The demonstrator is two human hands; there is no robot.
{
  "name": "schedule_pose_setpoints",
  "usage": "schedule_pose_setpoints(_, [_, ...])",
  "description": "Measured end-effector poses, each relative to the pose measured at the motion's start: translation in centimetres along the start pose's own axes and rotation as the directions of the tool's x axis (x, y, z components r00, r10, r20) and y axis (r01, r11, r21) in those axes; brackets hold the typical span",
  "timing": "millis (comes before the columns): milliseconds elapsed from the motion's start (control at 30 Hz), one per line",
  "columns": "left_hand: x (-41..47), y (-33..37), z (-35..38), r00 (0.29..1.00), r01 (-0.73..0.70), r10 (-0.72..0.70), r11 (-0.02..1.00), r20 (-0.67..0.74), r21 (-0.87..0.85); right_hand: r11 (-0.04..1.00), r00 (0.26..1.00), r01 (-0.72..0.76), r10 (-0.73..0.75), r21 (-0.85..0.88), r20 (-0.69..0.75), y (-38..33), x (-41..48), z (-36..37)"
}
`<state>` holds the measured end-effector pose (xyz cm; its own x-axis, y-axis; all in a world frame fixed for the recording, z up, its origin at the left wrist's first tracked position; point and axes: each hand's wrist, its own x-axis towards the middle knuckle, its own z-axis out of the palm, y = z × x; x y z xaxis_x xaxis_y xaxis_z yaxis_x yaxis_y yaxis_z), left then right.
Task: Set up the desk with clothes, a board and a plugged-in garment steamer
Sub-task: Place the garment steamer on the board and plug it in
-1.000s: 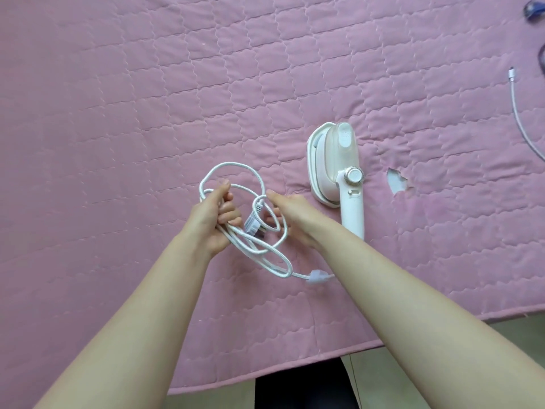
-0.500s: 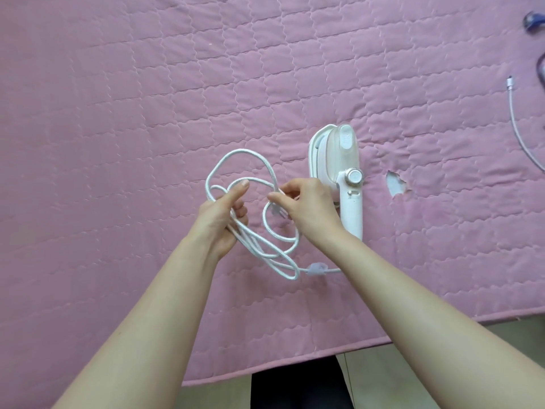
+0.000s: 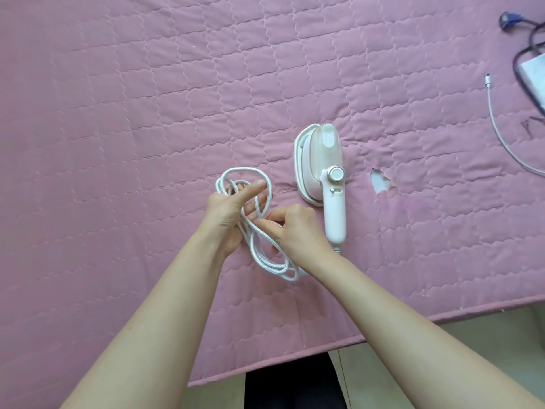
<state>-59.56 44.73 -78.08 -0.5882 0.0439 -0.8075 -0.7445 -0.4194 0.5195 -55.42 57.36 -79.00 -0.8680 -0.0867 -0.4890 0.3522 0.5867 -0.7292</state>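
A white handheld garment steamer (image 3: 323, 168) lies on its side on the pink quilted desk cover (image 3: 132, 113), handle toward me. Its white braided power cord (image 3: 259, 258) is bunched in loops just left of the handle. My left hand (image 3: 225, 215) has its thumb and fingers stretched out, and the loops hang across those fingers. My right hand (image 3: 298, 231) pinches a strand of the cord beside the left fingers. The plug is hidden behind my hands.
A torn hole (image 3: 380, 181) in the cover sits right of the steamer. At the far right lie a thin white cable (image 3: 498, 128), a black cable with a white adapter (image 3: 535, 72) and a blue connector (image 3: 508, 19). The desk's front edge (image 3: 383, 338) runs below my forearms.
My left hand has straightened its fingers from a grip around the loops. The right hand moved left and down along the cord, and the coil has drawn tighter.
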Motion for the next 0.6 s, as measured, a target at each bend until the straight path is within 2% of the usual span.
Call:
schedule_pose_setpoints(200, [-0.1, -0.1, 1.7, 0.991, -0.069, 0.04, 0.972, 0.131, 0.225, 0.994, 0.99, -0.113, 0.114, 0.017, -0.087, -0.1, -1.0, -1.5])
schedule_pose_setpoints(300, [-0.1, 0.0, 3.1, 0.987, -0.139, 0.106, 0.934, 0.117, 0.33, 0.966, 0.975, -0.201, 0.213, 0.164, -0.059, 0.1, -1.3, -2.4])
schedule_pose_setpoints(367, [0.0, -0.1, 3.7, 0.984, -0.156, 0.108, 0.908, 0.144, 0.389, 0.95, 0.973, -0.208, 0.225, 0.233, -0.05, 0.2, -1.7, -3.0])
schedule_pose_setpoints(500, [-0.2, -0.4, 4.8, 0.961, -0.175, 0.05, 0.871, 0.271, 0.458, 0.955, 0.971, -0.195, 0.22, 0.222, -0.094, 0.3, -2.2, -3.7])
schedule_pose_setpoints(600, [0.0, -0.7, 5.2, 0.953, -0.223, 0.09, 0.852, 0.288, 0.473, 0.948, 0.962, -0.207, 0.242, 0.243, -0.127, 0.8, -1.9, -3.8])
